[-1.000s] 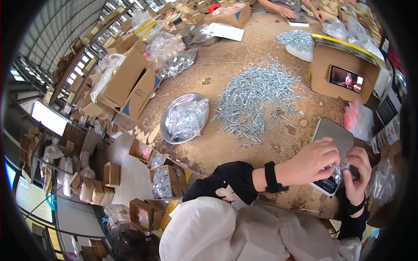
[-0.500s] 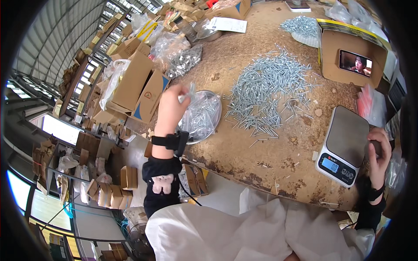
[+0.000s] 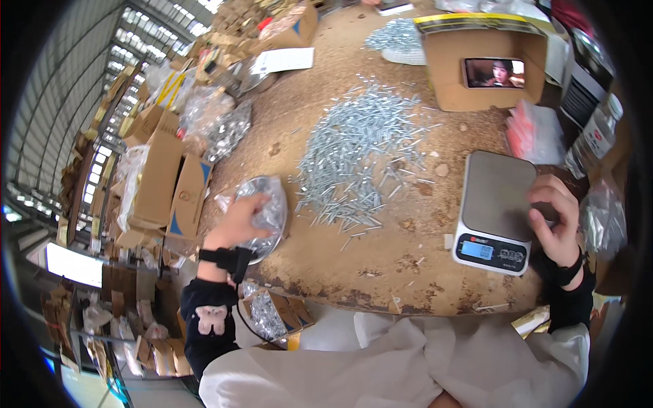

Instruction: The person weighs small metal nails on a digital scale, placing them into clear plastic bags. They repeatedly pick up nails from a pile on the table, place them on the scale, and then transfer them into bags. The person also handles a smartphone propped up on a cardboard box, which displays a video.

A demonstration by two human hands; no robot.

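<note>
My left hand (image 3: pixel 239 221) is over a round metal bowl (image 3: pixel 284 216) at the table's left front edge. Its fingers and thumb are apart, touching the clear plastic bags (image 3: pixel 271 194) inside; the fingertips are partly hidden. At the right edge of a white digital scale (image 3: pixel 493 261) rests my right hand (image 3: pixel 558 217), fingers loosely curved, thumb apart, nothing visible between them. The scale's grey plate (image 3: pixel 500 190) is bare and its display is lit. A large heap of silvery screws or nails (image 3: pixel 354 156) spreads between my hands.
Behind the scale, a phone (image 3: pixel 494 73) stands in an open cardboard box (image 3: pixel 486 100). Plastic bags (image 3: pixel 534 132) and a clear bottle (image 3: pixel 593 143) stand at the right. Left are cardboard boxes (image 3: pixel 156 180) and bagged metal parts (image 3: pixel 230 129). A second heap of small parts (image 3: pixel 394 34) lies far back.
My left hand has come down into the bowl; the small clear bag it held up no longer shows in its fingers. My right hand stays by the scale. The view has shifted to the right.
</note>
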